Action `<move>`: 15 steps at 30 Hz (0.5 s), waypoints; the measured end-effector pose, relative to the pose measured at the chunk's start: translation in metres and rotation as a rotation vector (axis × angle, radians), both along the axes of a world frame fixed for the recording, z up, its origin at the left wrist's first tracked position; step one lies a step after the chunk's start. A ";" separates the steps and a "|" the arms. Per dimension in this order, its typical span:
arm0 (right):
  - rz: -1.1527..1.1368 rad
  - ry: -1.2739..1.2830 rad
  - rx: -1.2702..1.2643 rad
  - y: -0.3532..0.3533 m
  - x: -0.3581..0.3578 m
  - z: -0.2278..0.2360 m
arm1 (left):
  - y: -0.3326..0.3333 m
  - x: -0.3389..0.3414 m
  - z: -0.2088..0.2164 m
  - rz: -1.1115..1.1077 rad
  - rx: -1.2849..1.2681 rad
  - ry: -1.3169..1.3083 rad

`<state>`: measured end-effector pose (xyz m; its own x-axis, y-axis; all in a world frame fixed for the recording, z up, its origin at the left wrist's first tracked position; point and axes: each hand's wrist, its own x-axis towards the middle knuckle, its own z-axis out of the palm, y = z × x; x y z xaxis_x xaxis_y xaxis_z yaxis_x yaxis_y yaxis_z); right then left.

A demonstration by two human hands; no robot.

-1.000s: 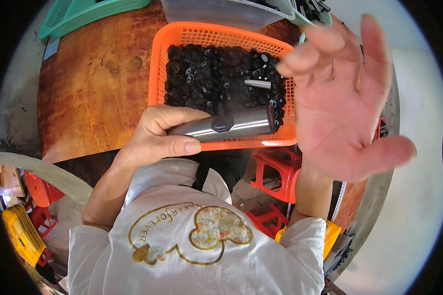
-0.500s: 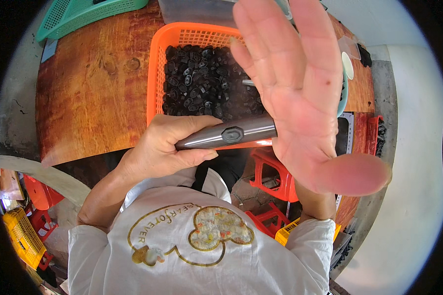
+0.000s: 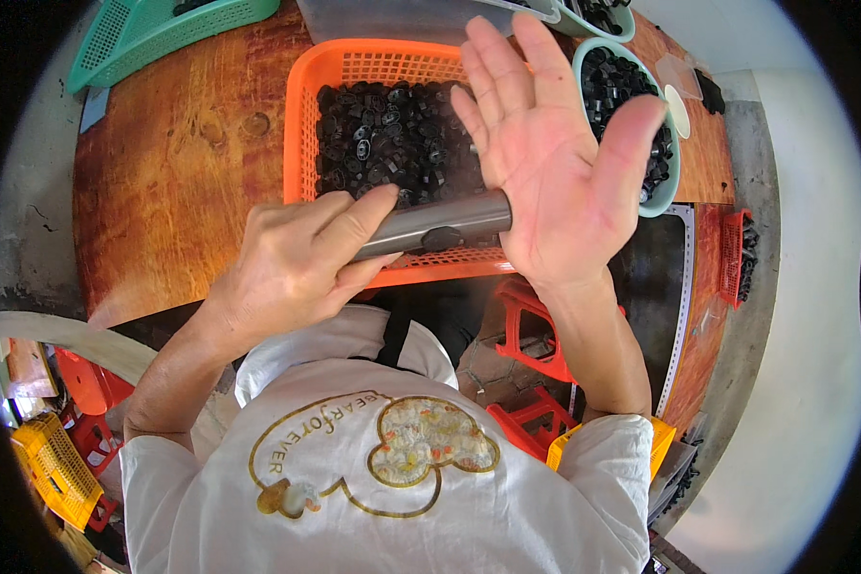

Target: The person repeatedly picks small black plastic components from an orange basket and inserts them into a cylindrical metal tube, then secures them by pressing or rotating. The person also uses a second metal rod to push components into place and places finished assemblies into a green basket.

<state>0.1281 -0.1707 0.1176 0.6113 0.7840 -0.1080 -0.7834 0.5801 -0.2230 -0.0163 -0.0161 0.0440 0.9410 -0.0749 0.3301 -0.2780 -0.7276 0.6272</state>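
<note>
Your left hand (image 3: pixel 297 253): fingers clamped on left end of grey tube (image 3: pixel 459 218). Tube held across near side of orange basket (image 3: pixel 301 124), right end against palm of your right hand (image 3: pixel 564 187), fingers extended, thumb spread. Pale-green bowl (image 3: pixel 658 208) farther right.

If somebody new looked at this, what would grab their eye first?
Probably the bright orange basket at the wooden table's near edge, filled with small black parts. Next, the open right hand, palm toward the camera, in front of the basket's right side. Then the dark, shiny cylinder over the basket's near side, its left end gripped by the left hand.
</note>
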 end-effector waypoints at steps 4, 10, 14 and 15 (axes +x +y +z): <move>-0.014 -0.314 -0.156 0.005 -0.003 -0.005 | -0.001 0.003 -0.009 -0.083 -0.455 0.084; -0.118 -1.589 -0.254 0.013 -0.001 -0.012 | 0.017 -0.005 0.001 -0.295 -1.221 0.781; -0.196 -2.028 -0.216 0.006 0.005 -0.014 | 0.009 -0.008 0.001 -0.381 -1.481 0.869; -0.205 -2.060 -0.206 0.006 0.004 -0.016 | 0.008 -0.009 0.000 -0.405 -1.518 0.880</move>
<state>0.1320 -0.1648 0.1018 -0.0155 0.7729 0.6344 0.6947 0.4646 -0.5491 -0.0250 -0.0082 0.0441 0.8620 -0.4605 -0.2120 0.4740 0.5839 0.6591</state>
